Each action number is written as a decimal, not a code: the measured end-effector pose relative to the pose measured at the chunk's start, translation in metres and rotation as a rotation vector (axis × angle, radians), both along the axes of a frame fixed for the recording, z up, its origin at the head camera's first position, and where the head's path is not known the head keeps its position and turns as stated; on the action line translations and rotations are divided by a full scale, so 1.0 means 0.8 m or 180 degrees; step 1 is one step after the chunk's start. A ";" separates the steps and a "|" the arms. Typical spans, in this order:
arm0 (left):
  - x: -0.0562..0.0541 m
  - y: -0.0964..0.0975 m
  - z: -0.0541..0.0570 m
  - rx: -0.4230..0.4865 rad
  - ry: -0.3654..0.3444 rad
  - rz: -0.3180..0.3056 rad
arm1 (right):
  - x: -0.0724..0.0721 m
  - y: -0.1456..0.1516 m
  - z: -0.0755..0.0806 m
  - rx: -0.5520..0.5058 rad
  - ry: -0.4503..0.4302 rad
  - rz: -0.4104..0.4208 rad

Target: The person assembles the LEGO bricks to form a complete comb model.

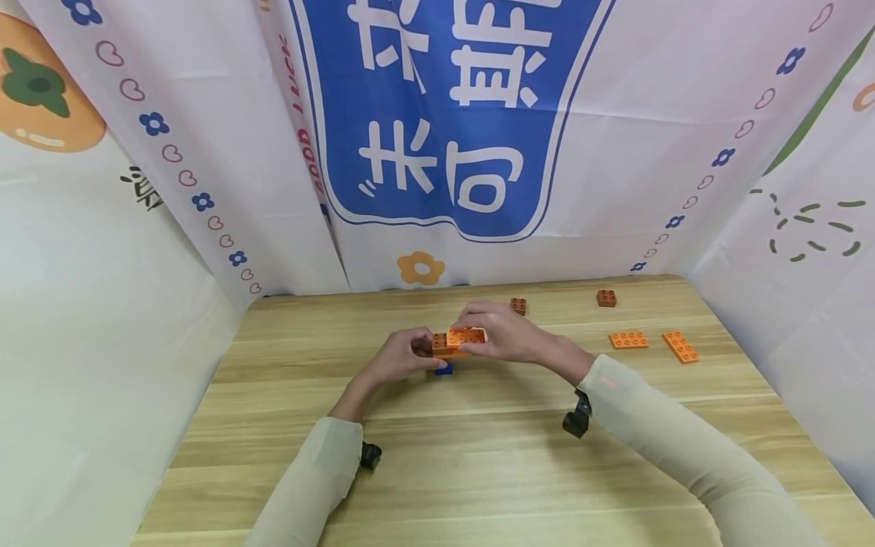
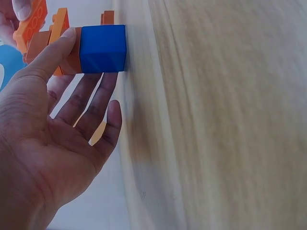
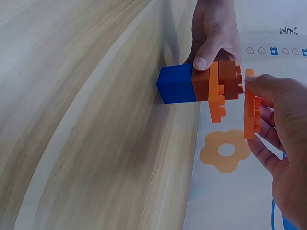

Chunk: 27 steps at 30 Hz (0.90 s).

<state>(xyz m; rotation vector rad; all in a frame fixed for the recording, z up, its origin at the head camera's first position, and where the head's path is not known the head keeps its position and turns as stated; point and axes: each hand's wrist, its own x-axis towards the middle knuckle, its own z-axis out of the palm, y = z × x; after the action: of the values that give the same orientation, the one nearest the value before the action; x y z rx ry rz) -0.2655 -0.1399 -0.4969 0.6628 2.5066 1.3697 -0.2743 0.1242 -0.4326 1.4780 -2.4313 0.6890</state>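
Observation:
A stack of toy building bricks stands on the table, a blue brick [image 3: 176,84] at its foot. Above that come a brown brick [image 3: 201,86], a flat orange brick [image 3: 214,98] jutting out to one side, and another brown brick [image 3: 228,79] with studs up. My left hand [image 1: 399,357] grips the stack, its thumb against the lower brown brick and its fingers partly hidden behind. With thumb and fingers my right hand [image 1: 502,334] pinches a second flat orange brick [image 3: 249,108]. In the right wrist view a narrow gap separates it from the top brown brick's studs.
Behind the hands lie a small brown brick [image 1: 519,306] and, farther right, another brown brick [image 1: 606,298]. Two flat orange bricks, one sideways [image 1: 629,339] and one slanted [image 1: 680,346], rest at the table's right. A printed cloth [image 1: 383,258] hangs along the back edge.

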 end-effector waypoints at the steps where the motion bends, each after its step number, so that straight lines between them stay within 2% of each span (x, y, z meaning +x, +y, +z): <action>1: 0.000 0.000 0.000 -0.0001 0.0002 -0.0001 | 0.000 -0.002 0.000 0.0012 -0.0004 -0.0011; 27: 0.001 0.001 0.003 0.0011 -0.0052 -0.0006 | -0.012 -0.026 -0.006 -0.0027 -0.0212 0.0046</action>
<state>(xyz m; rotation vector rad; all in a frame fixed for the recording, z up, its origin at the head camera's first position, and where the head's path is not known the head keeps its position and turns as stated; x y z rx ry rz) -0.2650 -0.1395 -0.4945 0.6518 2.4910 1.3736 -0.2837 0.1037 -0.4371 1.4940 -2.4655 0.7626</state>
